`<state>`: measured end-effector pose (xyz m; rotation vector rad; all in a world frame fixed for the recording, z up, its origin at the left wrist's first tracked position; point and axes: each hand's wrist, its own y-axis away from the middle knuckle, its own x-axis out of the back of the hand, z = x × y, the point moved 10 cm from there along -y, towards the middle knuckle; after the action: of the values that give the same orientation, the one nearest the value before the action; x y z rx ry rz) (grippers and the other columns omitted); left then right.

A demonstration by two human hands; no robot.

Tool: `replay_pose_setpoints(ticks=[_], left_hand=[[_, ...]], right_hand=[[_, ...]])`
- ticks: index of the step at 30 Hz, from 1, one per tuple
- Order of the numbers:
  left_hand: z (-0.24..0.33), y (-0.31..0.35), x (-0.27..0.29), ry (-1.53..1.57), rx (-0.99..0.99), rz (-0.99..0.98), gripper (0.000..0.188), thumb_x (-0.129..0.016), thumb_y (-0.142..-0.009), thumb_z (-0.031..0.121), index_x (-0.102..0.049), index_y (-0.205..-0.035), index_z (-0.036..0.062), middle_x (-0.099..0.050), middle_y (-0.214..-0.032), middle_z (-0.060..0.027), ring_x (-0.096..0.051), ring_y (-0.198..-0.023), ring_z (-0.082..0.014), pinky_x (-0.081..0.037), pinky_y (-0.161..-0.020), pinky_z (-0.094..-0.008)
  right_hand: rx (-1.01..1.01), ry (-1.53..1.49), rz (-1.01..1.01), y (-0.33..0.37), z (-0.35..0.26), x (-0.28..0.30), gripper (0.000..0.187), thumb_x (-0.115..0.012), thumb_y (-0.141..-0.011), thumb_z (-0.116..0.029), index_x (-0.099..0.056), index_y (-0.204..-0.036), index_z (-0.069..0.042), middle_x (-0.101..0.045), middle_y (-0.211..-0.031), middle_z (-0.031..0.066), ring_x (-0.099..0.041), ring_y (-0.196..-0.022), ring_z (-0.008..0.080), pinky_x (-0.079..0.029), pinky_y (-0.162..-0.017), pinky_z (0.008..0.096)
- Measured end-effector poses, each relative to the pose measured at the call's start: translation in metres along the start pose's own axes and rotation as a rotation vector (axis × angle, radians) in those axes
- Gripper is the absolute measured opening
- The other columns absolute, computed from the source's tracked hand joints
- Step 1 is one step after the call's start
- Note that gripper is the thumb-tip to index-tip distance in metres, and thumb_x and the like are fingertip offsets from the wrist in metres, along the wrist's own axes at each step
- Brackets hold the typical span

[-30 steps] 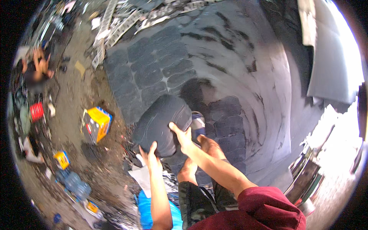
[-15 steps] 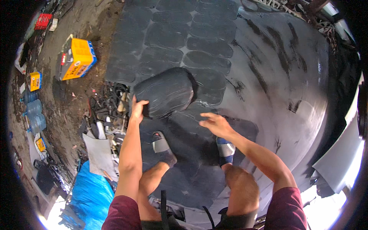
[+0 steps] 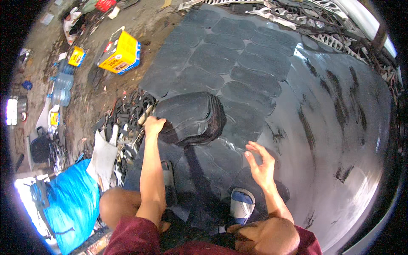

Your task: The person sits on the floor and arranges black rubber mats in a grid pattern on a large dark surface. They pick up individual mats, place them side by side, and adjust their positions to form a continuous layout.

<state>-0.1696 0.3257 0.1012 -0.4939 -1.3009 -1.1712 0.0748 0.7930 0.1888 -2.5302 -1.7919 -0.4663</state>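
A thick stack of black sole-shaped sheets (image 3: 187, 112) lies on the dark flat sheeting, its layered edges showing on the right and near sides. At the stack's left end is my left hand (image 3: 154, 126), closed on its edge; some of the fingers are hidden. My right hand (image 3: 261, 165) hovers over the sheeting to the right of the stack, apart from it, with thumb and fingers spread and nothing in them. Rows of dark sole-shaped pieces (image 3: 212, 59) lie flat beyond the stack.
A heap of black and pale scraps (image 3: 123, 123) borders the sheeting at left. Yellow-and-blue tins (image 3: 123, 53), clear plastic jugs (image 3: 62, 90) and a blue tarp (image 3: 70, 208) lie farther left. Smooth grey sheeting (image 3: 314, 178) with black smears spreads right. My sandalled foot (image 3: 242, 206) stands nearby.
My body has sunk lower, knees bent further, and the view has shifted. The stack now sits flatter on the sheeting. My right hand has moved away from it, its fingers now pointing up and spread.
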Motion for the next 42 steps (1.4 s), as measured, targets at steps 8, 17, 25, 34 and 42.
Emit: replay_pose_setpoints(ticks=[8, 17, 25, 34, 42], left_hand=[[0.006, -0.002, -0.009, -0.004, 0.069, 0.053, 0.057, -0.085, -0.061, 0.034, -0.077, -0.106, -0.0006, -0.076, -0.098, -0.0222, -0.073, -0.1, -0.0348, -0.054, -0.091, -0.0405], [-0.018, -0.012, -0.029, 0.127, 0.203, -0.172, 0.078, -0.085, -0.067, 0.025, -0.064, -0.141, 0.0128, -0.058, -0.071, -0.0045, -0.054, -0.059, -0.0169, -0.048, -0.058, -0.0399], [-0.047, -0.048, -0.007, 0.09, 0.16, -0.065, 0.044, -0.096, -0.065, 0.018, -0.054, -0.068, 0.0055, -0.054, -0.06, -0.0024, -0.045, -0.046, -0.013, -0.033, -0.043, -0.0336], [0.003, -0.01, 0.037, -0.093, -0.185, 0.203, 0.032, -0.088, -0.067, 0.017, -0.079, -0.097, 0.0149, -0.078, -0.102, -0.0106, -0.071, -0.106, -0.0299, -0.048, -0.095, -0.0466], [0.292, 0.379, -0.02, 1.116, -0.847, -0.649, 0.033, -0.079, -0.084, -0.005, -0.07, -0.116, 0.0024, -0.075, -0.101, -0.0066, -0.072, -0.095, -0.0133, -0.056, -0.089, -0.0279]], right_hand=[[-0.107, -0.085, 0.251, 0.062, 0.023, 0.073, 0.032, -0.072, -0.096, -0.012, -0.07, -0.126, 0.0, -0.077, -0.114, 0.0121, -0.07, -0.11, 0.0204, -0.052, -0.101, 0.0369], [-0.136, -0.098, 0.315, 0.089, 0.043, 0.098, 0.032, -0.07, -0.099, -0.013, -0.068, -0.127, 0.001, -0.076, -0.114, 0.0139, -0.07, -0.109, 0.0211, -0.053, -0.1, 0.0357], [-0.124, -0.169, 0.314, 0.084, 0.042, 0.082, 0.031, -0.07, -0.099, -0.013, -0.068, -0.126, 0.001, -0.076, -0.114, 0.0143, -0.07, -0.111, 0.0213, -0.053, -0.101, 0.0353], [-0.086, -0.18, 0.274, 0.078, 0.031, 0.07, 0.03, -0.07, -0.099, -0.012, -0.068, -0.126, 0.002, -0.075, -0.116, 0.0145, -0.07, -0.112, 0.0212, -0.053, -0.101, 0.0347], [-0.057, -0.291, 0.769, 0.07, 0.034, 0.224, 0.071, -0.069, -0.099, -0.032, -0.039, -0.157, -0.003, -0.054, -0.15, 0.0189, -0.045, -0.144, 0.0295, -0.034, -0.119, 0.0421]])
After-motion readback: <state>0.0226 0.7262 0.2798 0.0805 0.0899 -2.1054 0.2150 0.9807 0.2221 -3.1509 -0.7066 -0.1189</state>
